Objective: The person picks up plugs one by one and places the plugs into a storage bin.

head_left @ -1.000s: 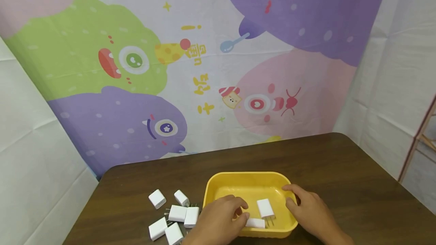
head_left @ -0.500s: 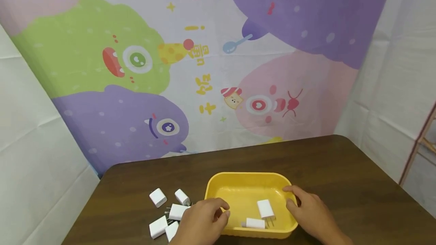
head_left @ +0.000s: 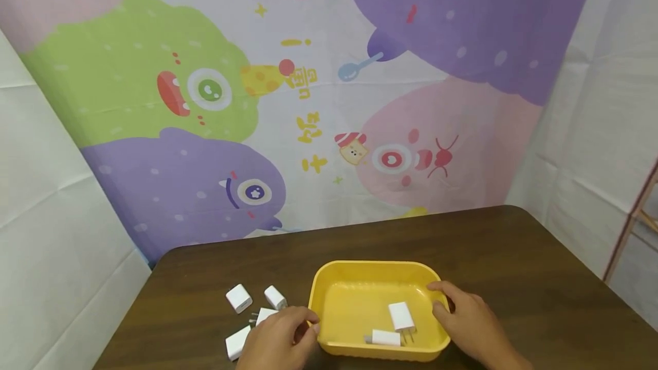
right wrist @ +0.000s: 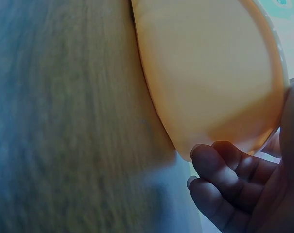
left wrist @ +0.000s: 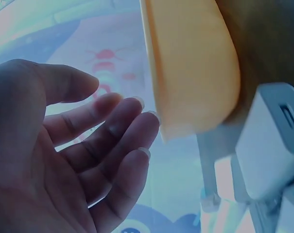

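White USB charger plugs lie in two places. One charger plug [head_left: 402, 317] and another charger plug [head_left: 385, 337] lie inside the yellow plastic basin [head_left: 360, 349]. My left hand [head_left: 283, 336] hovers by the basin's left edge, above the loose chargers, its fingers loosely bent and holding nothing; some chargers are hidden beneath it. In the left wrist view, a charger [left wrist: 268, 145] shows below that hand [left wrist: 93, 141]. My right hand [head_left: 473, 321] holds the basin's right rim. In the right wrist view, its fingers [right wrist: 210, 165] rest against the basin's outer wall [right wrist: 205, 73].
Left of the basin on the dark wooden table [head_left: 488, 244], several chargers lie loose, including a square one [head_left: 239, 298], a narrow one [head_left: 275, 297] and one nearer the front [head_left: 237, 342]. A cartoon-printed cloth [head_left: 319, 198] hangs behind the table.
My left hand has moved left, from over the basin's inside to over the loose chargers, uncovering the charger at the basin's front. My right hand stays on the rim.
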`<state>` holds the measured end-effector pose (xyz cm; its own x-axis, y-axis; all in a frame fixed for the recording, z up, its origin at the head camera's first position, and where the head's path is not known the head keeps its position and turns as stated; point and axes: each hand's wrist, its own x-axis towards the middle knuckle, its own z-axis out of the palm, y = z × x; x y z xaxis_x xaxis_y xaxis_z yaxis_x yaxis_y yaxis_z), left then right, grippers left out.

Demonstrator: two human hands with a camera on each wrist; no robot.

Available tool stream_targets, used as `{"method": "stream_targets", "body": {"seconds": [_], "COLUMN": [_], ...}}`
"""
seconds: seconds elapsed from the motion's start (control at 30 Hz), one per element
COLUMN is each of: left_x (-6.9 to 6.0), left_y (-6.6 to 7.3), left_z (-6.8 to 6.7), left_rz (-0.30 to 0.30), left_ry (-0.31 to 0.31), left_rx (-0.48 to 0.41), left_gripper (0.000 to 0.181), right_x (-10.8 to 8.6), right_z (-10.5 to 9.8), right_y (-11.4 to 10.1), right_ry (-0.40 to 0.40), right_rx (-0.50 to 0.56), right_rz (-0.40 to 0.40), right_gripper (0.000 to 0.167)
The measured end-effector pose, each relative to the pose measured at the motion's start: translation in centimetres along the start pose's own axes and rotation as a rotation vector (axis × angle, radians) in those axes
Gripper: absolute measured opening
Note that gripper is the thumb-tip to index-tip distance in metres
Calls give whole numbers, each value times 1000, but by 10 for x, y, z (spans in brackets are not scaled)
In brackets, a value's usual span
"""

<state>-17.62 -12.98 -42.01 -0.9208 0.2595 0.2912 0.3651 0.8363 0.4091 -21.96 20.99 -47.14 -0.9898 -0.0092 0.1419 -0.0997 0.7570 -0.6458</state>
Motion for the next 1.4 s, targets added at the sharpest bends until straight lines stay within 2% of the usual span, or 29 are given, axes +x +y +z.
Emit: {"method": "stream_targets", "body": {"seconds": [0.17, 0.33, 0.47, 0.6, 0.7, 0.77, 0.87, 0.93, 0.97, 1.1, 1.13, 1.27, 1.4], "left_x": [-7, -13, -18, -24, -30, -35, -42, -46, -47, -51, -52, -58, -63], "left_y": [-12, -26, -34, -46, -57, -64, -73, -77, -79, -85, -86, -94, -108], "left_z": [-3, -8, -14, -17, -18, -16, -13, -12, -13, -13, -12, -8, -4], "left_rz": [-59, -92, -170, -245, -222, -152, -47, -46, -64, -164, -169, -144, -79], "left_ry": [-76, -117, -169, -169, -120, -39, 106, 147, 152, 120, 139, 222, 248], "left_rx": [2, 14, 43, 60, 80, 117, 224, 295, 325, 380, 387, 407, 392], "left_gripper": [6, 10, 13, 12, 9, 9, 13, 15, 15, 14, 14, 17, 23], "right_x": [0, 0, 0, 0, -1, -1, 0, 0, 0, 1, 1, 0, 0], "right_z": [1, 1, 2, 2, 2, 2, 2, 3, 3, 3, 3, 2, 1], "right_y": [0, 0, 0, 1, 1, 1, 1, 1, 1, 1, 1, 1, 1], "right_ry": [-15, -17, -13, -13, -8, -4, 0, 3, 5, 14, 15, 14, 4], "right_rx": [4, 11, 7, 14, 19, 17, 17, 19, 21, 19, 20, 28, 31], "right_rz": [22, 24, 22, 22, 22, 21, 16, 15, 13, 10, 10, 7, 16], "right_gripper": [28, 28, 28, 28, 29, 29, 28, 28, 28, 28, 28, 29, 28]}}
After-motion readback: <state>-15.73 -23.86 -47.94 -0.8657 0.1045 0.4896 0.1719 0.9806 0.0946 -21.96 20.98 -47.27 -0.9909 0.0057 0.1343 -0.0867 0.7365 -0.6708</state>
